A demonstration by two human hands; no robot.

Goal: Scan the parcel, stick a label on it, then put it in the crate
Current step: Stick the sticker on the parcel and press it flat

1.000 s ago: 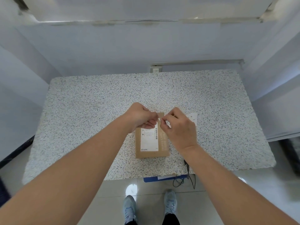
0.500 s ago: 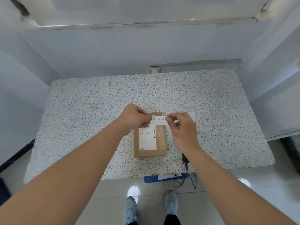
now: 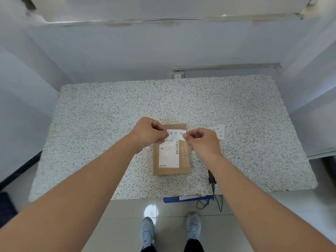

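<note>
Together, left hand and right hand pinch a label, seemingly reading "退回件", above the parcel.

White label above brown parcel — flat on table.

Small white paper label, pinched at each end between the fingers of both hands: three printed characters, 退回件. White shipping label on the brown cardboard parcel, just below the fingers: barcodes visible, fine print illegible. White paper slip on the bench, right of the fingers: marks unreadable.
</note>
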